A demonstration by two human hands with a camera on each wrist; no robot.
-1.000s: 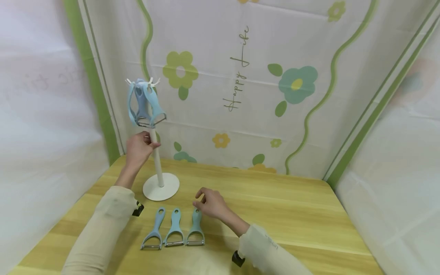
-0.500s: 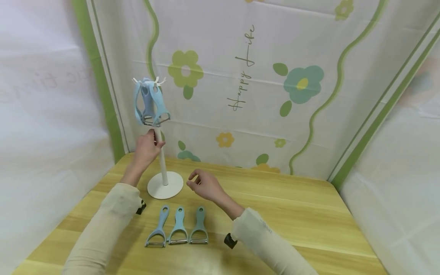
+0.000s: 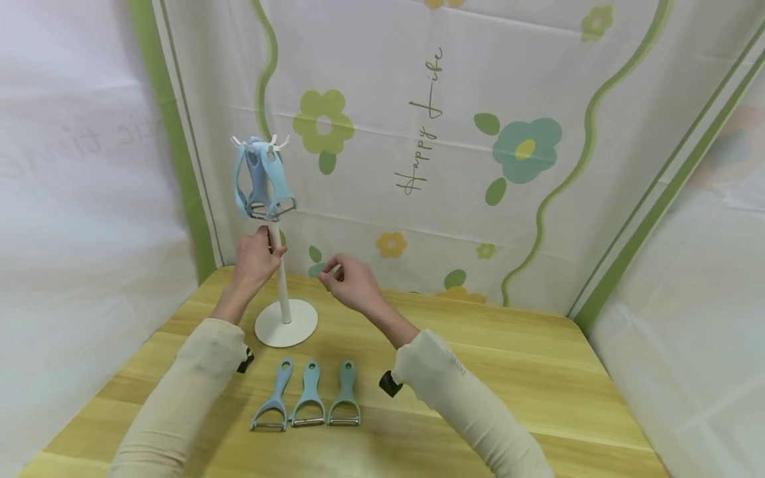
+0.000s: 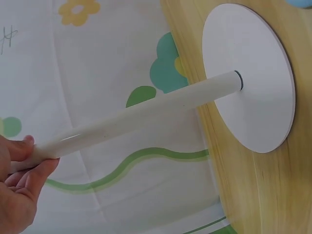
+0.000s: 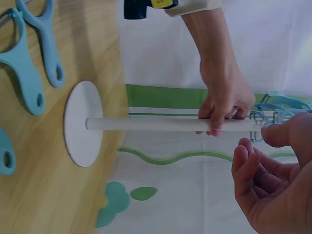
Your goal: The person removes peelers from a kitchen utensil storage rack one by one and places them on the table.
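Pole [image 3: 283,287] stood upright, pinched in your left hand [image 3: 254,263]; your right hand [image 3: 354,284] hung near it, loosely curled, holding nothing.

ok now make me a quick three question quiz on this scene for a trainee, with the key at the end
1. How many peelers lie on the table?
2. True or false: the right hand is holding a peeler.
3. Which part of the white stand does the left hand grip?
a) the round base
b) the pole
c) the hooks

Key:
1. Three, side by side in front of the stand.
2. False; it is raised to the right of the stand with nothing in its fingers.
3. b; thumb and fingers hold the pole, just below the hanging peelers.
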